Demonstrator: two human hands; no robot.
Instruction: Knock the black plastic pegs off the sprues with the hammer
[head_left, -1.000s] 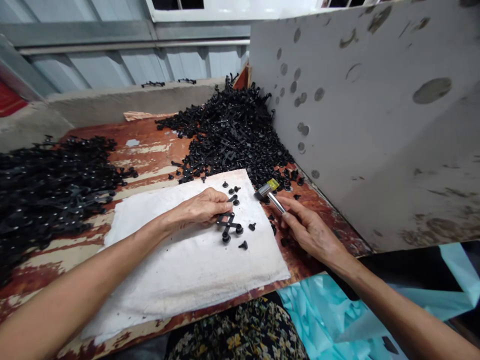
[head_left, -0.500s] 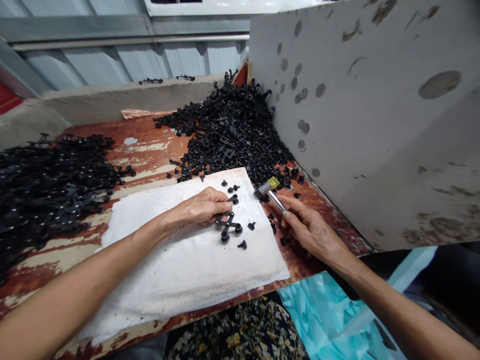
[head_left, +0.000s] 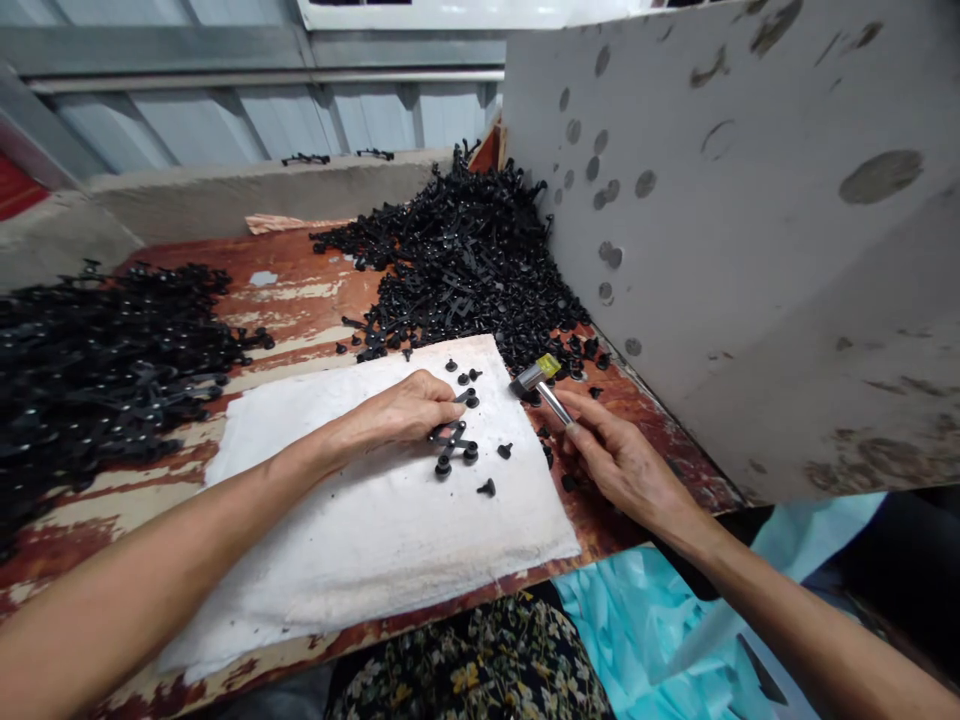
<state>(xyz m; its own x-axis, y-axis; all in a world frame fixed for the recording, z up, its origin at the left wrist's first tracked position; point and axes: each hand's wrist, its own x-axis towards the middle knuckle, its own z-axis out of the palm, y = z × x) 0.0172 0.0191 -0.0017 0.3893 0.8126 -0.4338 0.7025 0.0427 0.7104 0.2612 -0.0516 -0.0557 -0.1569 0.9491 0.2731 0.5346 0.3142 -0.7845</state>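
My left hand (head_left: 417, 408) is closed on a black jointed linkage (head_left: 454, 440) with round ends, over a white cloth (head_left: 322, 530). Fingers and thumb pinch its upper part; the crossed lower arms stick out toward me. In my right hand (head_left: 616, 450) is a small hammer (head_left: 553, 402), gripped by its silver handle. The hammer's head, dark at one end and yellow at the other, is just off the cloth's right edge, apart from the linkage. Loose black pegs with round heads, such as one peg (head_left: 487, 488), lie on the cloth around the linkage.
A big heap of black parts (head_left: 472, 260) fills the back of the worn red-brown table (head_left: 292, 295). Another dark heap (head_left: 90, 370) lies at the left. A tall grey board (head_left: 720, 260) stands along the right side. Turquoise sheeting (head_left: 637, 620) hangs below the front edge.
The lower arms of the linkage have shifted slightly left and away from me in my left hand. The hammer and my right hand have stayed almost in place.
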